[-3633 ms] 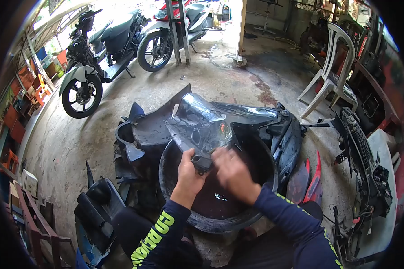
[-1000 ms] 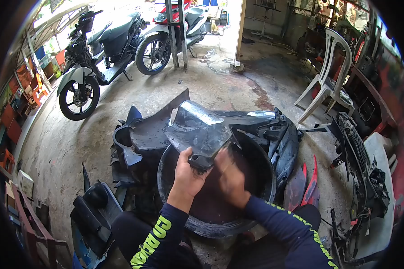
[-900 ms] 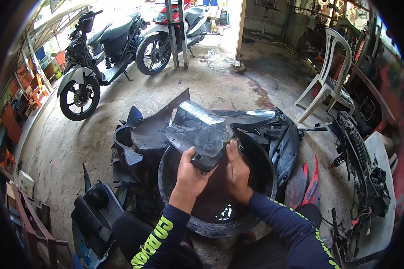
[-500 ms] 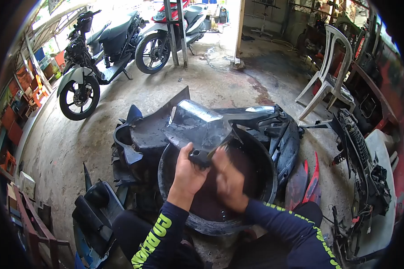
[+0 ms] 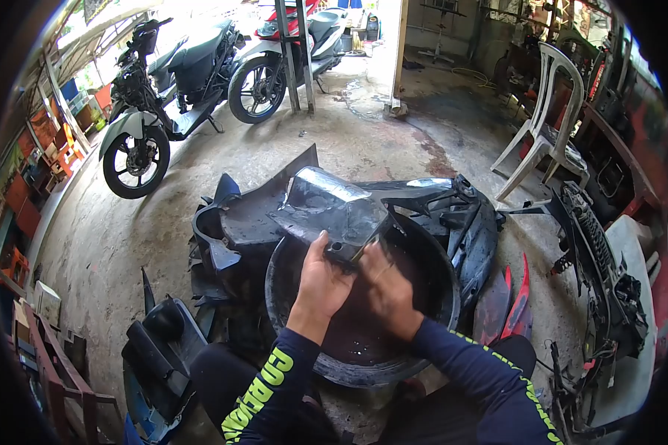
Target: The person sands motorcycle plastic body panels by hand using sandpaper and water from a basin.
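Observation:
My left hand (image 5: 323, 285) is closed around a small black plastic part (image 5: 340, 254) with a round hole, its thumb pointing up along the side. Bent fingers of my right hand (image 5: 390, 288) press at the part's right end. A thin yellowish edge shows by those fingertips, too small and blurred to name. Just behind the part, a dark, wet-looking motorcycle body panel (image 5: 334, 211) lies across the far rim of a round black basin (image 5: 274, 297). Dark liquid fills the basin's bottom, under both hands.
More black fairing pieces (image 5: 471, 237) lie beyond and right of the basin, and others (image 5: 163, 341) at left. Red panels (image 5: 518, 297) rest on the concrete at right, near a motorcycle frame (image 5: 601, 274). Behind stand a plastic chair (image 5: 545, 111), a stripped scooter (image 5: 137, 141) and a red scooter (image 5: 263, 81).
Both hands have shifted slightly right, bringing the small black part closer against the large panel's near edge. My right hand stays at its right end. The view has moved a little.

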Tool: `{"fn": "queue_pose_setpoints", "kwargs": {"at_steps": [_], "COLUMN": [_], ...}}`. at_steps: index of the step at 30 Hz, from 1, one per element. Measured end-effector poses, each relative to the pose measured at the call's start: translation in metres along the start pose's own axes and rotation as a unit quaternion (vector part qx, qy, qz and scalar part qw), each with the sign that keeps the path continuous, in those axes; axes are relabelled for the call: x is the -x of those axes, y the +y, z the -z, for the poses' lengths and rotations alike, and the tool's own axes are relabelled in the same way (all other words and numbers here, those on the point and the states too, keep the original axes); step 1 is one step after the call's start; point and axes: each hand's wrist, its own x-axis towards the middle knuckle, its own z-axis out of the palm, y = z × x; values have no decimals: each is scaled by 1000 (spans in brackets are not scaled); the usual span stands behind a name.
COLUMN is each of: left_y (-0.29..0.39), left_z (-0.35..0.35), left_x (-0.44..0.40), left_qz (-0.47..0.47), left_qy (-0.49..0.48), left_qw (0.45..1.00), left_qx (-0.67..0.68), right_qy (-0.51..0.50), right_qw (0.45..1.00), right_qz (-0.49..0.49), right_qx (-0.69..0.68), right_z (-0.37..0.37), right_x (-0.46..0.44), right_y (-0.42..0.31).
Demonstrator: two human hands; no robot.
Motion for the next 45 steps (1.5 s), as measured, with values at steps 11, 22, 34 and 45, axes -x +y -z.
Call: {"fn": "queue_pose_setpoints", "kwargs": {"at_steps": [11,22,34,45], "left_y": [1,-4,-4,-16], "left_z": [15,16,18,29], "left_x": [-4,-1,2,-3], "left_qz": [-4,8,-17,22], "left_qy": [-34,46,161,7], "left_qw": [999,998,982,1000], "left_qx": [11,-31,-98,-15], "right_qy": [-35,-77,-109,-95], "right_qw": [996,996,990,993], "right_qz": [73,3,17,12], "right_qx": [47,36,93,65], "right_z": [3,13,8,-1], "right_x": [-3,-23,-21,-7], "right_y": [0,38,33,-11]}}
